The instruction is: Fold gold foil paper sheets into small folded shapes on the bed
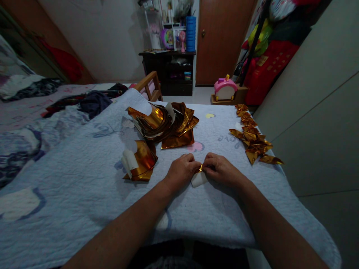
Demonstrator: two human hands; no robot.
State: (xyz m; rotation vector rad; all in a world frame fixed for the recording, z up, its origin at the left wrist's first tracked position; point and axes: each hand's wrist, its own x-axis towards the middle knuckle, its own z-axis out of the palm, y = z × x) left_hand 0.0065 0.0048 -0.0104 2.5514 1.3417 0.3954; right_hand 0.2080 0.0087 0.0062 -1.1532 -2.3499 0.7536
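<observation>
We see the quilt (92, 209), cut off at left, bearing a foil pile (158, 118) whose lower layers are hidden; the left hand (181, 170) and right hand (221, 170) both pinch a small sheet (199, 181) between them, covering its upper part, so we cannot make out its folds

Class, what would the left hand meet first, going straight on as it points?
Probably the bare right hand, beyond the small gold-and-white paper the left hand pinches; depth is unclear.

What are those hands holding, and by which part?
A small piece of gold-and-white paper: the left hand and right hand pinch its gold far end.
</observation>
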